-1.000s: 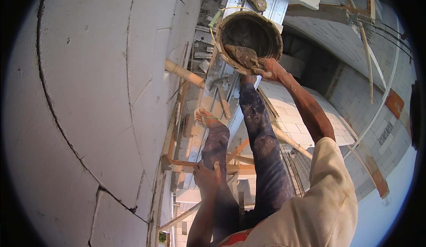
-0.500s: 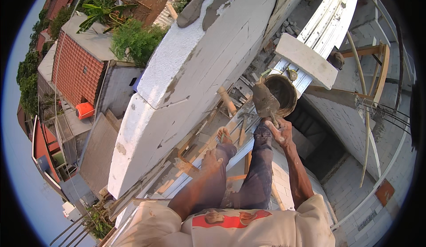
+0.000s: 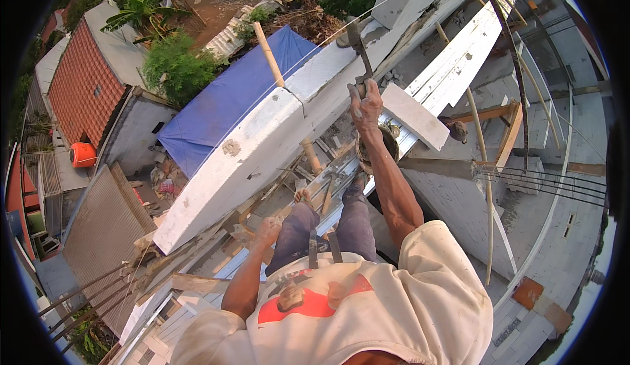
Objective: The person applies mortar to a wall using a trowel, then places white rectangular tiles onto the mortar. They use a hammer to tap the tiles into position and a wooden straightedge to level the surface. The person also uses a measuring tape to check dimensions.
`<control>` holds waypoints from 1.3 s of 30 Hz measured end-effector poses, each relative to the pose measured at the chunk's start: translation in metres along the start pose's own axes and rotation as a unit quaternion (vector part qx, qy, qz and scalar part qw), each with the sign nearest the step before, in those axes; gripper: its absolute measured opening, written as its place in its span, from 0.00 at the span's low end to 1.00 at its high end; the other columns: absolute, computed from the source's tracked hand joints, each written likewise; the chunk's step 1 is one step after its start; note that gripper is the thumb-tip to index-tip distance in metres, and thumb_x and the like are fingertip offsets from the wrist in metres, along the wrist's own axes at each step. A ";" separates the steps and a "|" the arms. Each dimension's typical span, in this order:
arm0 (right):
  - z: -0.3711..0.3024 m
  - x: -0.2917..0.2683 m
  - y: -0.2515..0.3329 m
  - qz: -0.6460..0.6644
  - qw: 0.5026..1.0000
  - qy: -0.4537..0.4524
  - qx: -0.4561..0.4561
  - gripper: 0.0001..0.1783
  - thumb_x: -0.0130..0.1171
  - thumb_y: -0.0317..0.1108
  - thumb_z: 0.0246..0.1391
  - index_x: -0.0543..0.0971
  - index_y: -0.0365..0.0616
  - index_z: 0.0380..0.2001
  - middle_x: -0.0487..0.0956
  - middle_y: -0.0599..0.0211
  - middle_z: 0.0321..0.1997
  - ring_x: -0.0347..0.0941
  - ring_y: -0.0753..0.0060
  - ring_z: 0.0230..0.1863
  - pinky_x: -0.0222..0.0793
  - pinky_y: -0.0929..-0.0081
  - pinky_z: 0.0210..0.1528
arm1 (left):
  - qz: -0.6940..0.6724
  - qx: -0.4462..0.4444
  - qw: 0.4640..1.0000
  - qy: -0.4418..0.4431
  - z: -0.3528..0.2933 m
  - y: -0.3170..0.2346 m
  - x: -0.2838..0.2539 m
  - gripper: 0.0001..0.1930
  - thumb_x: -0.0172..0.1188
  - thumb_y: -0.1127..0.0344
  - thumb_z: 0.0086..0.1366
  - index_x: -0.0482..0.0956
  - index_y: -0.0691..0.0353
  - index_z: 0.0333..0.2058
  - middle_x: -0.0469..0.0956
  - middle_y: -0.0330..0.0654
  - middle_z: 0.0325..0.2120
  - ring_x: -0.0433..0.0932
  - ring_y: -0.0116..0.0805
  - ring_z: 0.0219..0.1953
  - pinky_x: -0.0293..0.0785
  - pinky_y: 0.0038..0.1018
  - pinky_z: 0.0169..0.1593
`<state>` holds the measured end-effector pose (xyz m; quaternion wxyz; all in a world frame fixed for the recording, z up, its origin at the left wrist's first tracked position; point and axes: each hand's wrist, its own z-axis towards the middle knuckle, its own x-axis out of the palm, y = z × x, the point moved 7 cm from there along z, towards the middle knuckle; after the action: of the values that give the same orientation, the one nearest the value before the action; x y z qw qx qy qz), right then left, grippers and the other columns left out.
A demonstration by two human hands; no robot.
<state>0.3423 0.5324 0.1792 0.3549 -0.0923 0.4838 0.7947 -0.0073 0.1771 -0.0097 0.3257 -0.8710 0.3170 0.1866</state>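
Trowel (image 3: 359, 44) and right hand (image 3: 366, 107) have swung from the bucket (image 3: 392, 144) to the wall (image 3: 266, 127) — that hand clenched on the trowel, the blade at the wall's top; whether they touch, I cannot tell. On the wall's near side, the left hand (image 3: 268, 230) is by the left trouser leg (image 3: 293, 235), its grip unclear. Also there: the bucket, partly behind the right forearm (image 3: 394, 188), and a pale block (image 3: 416, 117). Beyond the wall — a blue tarp (image 3: 239, 92).

one trowel (image 3: 358, 44), one bucket (image 3: 394, 144), one tarp (image 3: 237, 96)
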 end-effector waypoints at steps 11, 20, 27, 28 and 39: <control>-0.086 -0.044 0.030 -0.077 0.969 0.211 -0.100 0.19 0.68 0.27 0.50 0.75 0.42 0.46 0.75 0.56 0.38 0.76 0.46 0.41 0.73 0.56 0.41 | 0.299 0.104 0.949 -0.010 -0.062 0.115 0.043 0.12 0.58 0.59 0.62 0.86 0.59 0.30 0.84 0.53 0.30 0.84 0.54 0.36 0.81 0.44 0.42; -0.074 0.001 0.052 -0.054 0.956 0.245 -0.154 0.27 0.64 0.24 0.45 0.73 0.43 0.52 0.74 0.59 0.41 0.74 0.49 0.44 0.72 0.54 0.42 | -0.009 0.001 0.991 -0.130 -0.091 0.055 0.082 0.18 0.58 0.52 0.63 0.78 0.65 0.28 0.78 0.54 0.26 0.80 0.50 0.33 0.71 0.43 0.38; -0.105 -0.024 0.079 -0.024 0.928 0.306 -0.213 0.28 0.64 0.24 0.48 0.74 0.44 0.55 0.73 0.58 0.38 0.76 0.49 0.41 0.74 0.56 0.40 | -0.153 -0.055 0.983 -0.085 -0.096 0.043 0.099 0.21 0.57 0.50 0.63 0.79 0.66 0.33 0.80 0.59 0.32 0.79 0.57 0.37 0.72 0.46 0.42; -0.106 -0.017 0.078 -0.011 0.937 0.287 -0.199 0.24 0.64 0.27 0.53 0.74 0.44 0.54 0.74 0.57 0.37 0.76 0.48 0.39 0.74 0.55 0.39 | -0.172 -0.072 0.978 -0.095 -0.099 0.040 0.092 0.21 0.56 0.50 0.63 0.79 0.66 0.34 0.80 0.60 0.33 0.78 0.58 0.38 0.72 0.46 0.42; -0.188 -0.004 0.133 -0.022 0.926 0.366 -0.092 0.23 0.66 0.33 0.56 0.74 0.41 0.53 0.75 0.54 0.43 0.76 0.47 0.44 0.74 0.55 0.42 | -0.155 -0.004 0.969 -0.191 -0.081 0.105 0.021 0.21 0.60 0.52 0.63 0.83 0.62 0.46 0.84 0.59 0.41 0.83 0.58 0.46 0.78 0.42 0.49</control>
<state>0.2216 0.3361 0.1782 0.1605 -0.4191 0.5025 0.7390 -0.0527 0.0508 -0.0097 0.4021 -0.8586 0.1096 0.2984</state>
